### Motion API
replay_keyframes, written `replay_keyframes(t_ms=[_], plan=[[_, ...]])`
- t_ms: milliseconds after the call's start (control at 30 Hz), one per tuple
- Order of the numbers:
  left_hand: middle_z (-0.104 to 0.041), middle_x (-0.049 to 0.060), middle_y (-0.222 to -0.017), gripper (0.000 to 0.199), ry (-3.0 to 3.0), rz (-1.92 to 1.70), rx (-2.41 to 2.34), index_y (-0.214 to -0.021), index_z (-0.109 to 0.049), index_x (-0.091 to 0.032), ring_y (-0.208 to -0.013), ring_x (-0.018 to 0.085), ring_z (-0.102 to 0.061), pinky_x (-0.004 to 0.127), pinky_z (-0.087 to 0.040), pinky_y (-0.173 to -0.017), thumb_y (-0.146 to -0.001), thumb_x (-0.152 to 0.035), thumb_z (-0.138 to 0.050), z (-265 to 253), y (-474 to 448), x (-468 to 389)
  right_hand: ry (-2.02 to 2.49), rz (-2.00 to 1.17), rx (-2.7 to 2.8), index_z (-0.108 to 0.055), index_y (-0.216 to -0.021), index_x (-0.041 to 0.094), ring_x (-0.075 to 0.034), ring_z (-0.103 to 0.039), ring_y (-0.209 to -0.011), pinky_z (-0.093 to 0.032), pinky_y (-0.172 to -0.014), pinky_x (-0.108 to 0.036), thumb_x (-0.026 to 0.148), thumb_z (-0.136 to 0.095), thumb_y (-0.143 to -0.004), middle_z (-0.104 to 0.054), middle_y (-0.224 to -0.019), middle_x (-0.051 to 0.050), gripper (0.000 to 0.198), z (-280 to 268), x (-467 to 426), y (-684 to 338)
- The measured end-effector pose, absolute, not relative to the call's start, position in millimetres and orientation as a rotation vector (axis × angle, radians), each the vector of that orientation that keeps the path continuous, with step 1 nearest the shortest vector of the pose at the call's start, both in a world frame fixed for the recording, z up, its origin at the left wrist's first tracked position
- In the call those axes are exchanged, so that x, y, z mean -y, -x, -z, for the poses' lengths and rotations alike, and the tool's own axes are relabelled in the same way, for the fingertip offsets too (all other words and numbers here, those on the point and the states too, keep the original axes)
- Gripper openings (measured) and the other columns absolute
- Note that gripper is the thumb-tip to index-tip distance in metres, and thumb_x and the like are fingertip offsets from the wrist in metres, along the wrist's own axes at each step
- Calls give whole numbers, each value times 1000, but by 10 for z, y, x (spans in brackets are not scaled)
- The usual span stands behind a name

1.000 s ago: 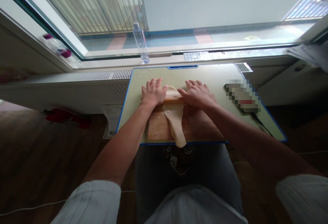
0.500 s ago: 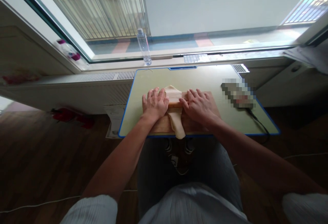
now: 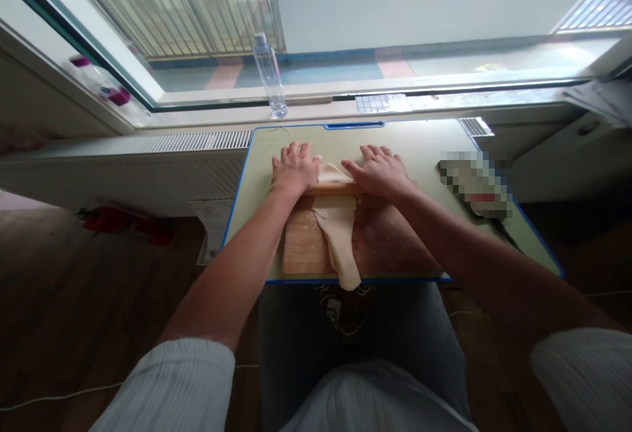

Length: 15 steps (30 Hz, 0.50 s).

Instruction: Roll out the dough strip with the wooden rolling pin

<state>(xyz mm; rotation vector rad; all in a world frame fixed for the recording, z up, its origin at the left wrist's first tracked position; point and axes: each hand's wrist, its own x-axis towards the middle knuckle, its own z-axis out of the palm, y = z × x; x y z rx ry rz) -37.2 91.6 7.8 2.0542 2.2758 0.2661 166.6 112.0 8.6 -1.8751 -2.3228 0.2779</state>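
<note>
A wooden rolling pin [image 3: 336, 189] lies across a strip of pale dough [image 3: 340, 234]. My left hand [image 3: 295, 170] presses flat on the pin's left end, fingers stretched forward and apart. On the right end rests my right hand [image 3: 382, 172], also flat and open, its thumb pointing inward. The palms and wrists hide both pin ends. Under the dough is a wooden board [image 3: 306, 244]. The dough's far tip shows beyond the pin, between my hands, while its narrow near end hangs over the board's front edge.
The board lies on a small light-green table [image 3: 424, 139] with a blue rim. A pixelated device [image 3: 474, 188] with a black cable lies at right. Behind stand a clear bottle [image 3: 270, 76] on the windowsill and a radiator [image 3: 197, 142].
Both hands have pushed the rolling pin forward, away from me, along the dough. More of the dough and the board now shows on the near side. The view has shifted slightly.
</note>
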Motion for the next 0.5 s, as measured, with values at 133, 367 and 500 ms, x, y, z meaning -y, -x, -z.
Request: replay_keyframes(t_ms=[133, 367, 500], plan=[[-49, 11, -170, 61, -2057, -281, -2275, -160, -51, -29, -154, 33, -46, 57, -37, -127, -106, -52, -35, -99, 352, -812, 1861, -247, 2318, -49, -163, 13, -40, -41, -153, -32, -124, -59, 69, -33, -104, -46, -171, -18, 83, -61, -1017, -1690], [-49, 7, -171, 60, -2088, -317, -2284, -161, -53, -33, -156, 32, -45, 58, -33, -128, -106, -50, -36, -88, 264, -326, 1806, -75, 2316, -49, -163, 10, -43, -42, -151, -33, -120, -61, 60, -27, -109, -51, -166, -21, 77, -90, -406, -1730], [-50, 6, -171, 58, -2128, -364, -2340, -160, -55, -32, -157, 30, -43, 57, -31, -130, -107, -47, -34, -49, 200, 76, 1731, 18, 2286, -51, -161, 7, -42, -40, -154, -29, -123, -60, 58, -23, -112, -53, -165, -22, 76, -28, 4, -1778]])
